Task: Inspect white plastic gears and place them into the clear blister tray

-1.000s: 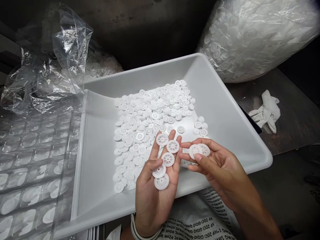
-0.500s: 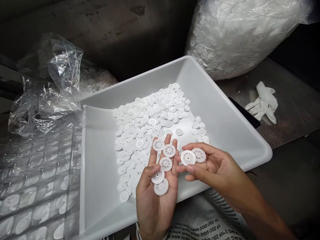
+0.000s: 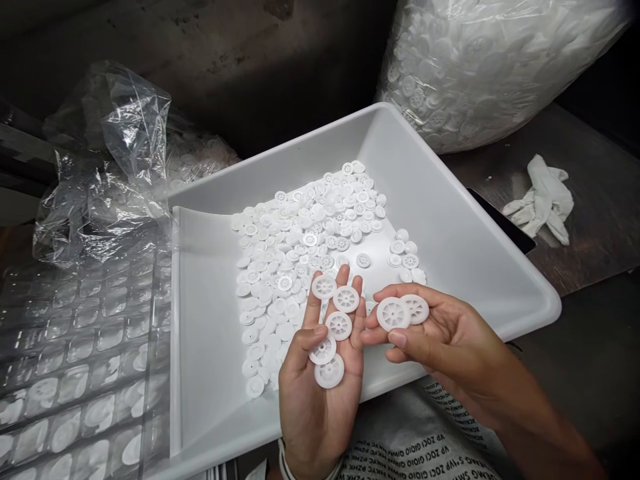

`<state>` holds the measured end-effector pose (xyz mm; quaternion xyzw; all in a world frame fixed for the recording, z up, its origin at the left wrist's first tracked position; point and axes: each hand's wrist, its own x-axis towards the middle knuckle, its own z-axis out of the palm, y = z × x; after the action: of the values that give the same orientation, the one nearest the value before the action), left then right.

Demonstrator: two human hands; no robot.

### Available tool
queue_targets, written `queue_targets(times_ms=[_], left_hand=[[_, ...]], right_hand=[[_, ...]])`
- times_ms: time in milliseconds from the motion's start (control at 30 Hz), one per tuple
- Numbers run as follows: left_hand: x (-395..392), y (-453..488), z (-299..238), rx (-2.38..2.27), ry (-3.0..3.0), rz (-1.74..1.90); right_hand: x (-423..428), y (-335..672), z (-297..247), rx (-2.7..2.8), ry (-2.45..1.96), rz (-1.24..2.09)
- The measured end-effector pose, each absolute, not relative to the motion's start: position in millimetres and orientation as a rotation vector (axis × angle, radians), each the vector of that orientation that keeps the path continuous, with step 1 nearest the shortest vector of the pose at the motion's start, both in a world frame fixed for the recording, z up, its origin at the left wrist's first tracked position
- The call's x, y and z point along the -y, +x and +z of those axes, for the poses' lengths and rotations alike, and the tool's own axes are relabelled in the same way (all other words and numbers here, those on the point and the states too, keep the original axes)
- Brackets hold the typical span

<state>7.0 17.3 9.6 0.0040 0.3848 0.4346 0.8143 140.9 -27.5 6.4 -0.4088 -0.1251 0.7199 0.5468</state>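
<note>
My left hand [image 3: 320, 393] is held palm up over the near rim of a white plastic tray [image 3: 450, 220]. Several white spoked discs [image 3: 338, 325] lie along its fingers and palm, and the thumb rests on one of them. My right hand [image 3: 440, 340] is just to the right, fingers curled, with two white spoked discs [image 3: 403, 312] on the fingertips and the thumb below them. The two hands almost touch. A heap of the same small white discs [image 3: 305, 240] covers the tray floor.
A large clear bag full of white discs [image 3: 480, 67] stands behind the tray at the right. A crumpled white glove [image 3: 543, 200] lies on the dark table. Crumpled clear plastic [image 3: 110, 153] and a clear blister tray with pockets [image 3: 75, 360] are at the left.
The disc nearest my right thumb now shows its spoked face; half a second ago it showed a smooth face. Both hands keep their discs and stay close together.
</note>
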Motion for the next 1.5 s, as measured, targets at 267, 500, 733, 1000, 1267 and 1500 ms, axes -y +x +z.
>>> queue_targets(times_ms=[267,500,733,1000,1267,1500], left_hand=[[-18.0,5.6,10.3,-0.796,0.001,0.921],[-16.6,6.3,7.0,-0.814,0.029,0.939],[-16.5,6.3,6.0,-0.784,0.052,0.954],[-16.2,6.0,5.6,-0.787,0.047,0.947],[-16.5,4.1,6.4,-0.801,0.027,0.954],[-16.8,9.1,8.6,-0.781,-0.023,0.916]], right_hand=[[26.8,140.8,8.0,0.237,-0.882,1.663],[25.8,141.1,4.4,0.090,-0.771,1.581],[26.2,139.6,2.5,-0.012,-0.823,1.557],[23.7,137.5,0.7,-0.022,-0.769,1.550],[24.7,137.4,0.6,-0.008,-0.776,1.557],[31.2,135.9,7.7,0.275,-1.086,1.591]])
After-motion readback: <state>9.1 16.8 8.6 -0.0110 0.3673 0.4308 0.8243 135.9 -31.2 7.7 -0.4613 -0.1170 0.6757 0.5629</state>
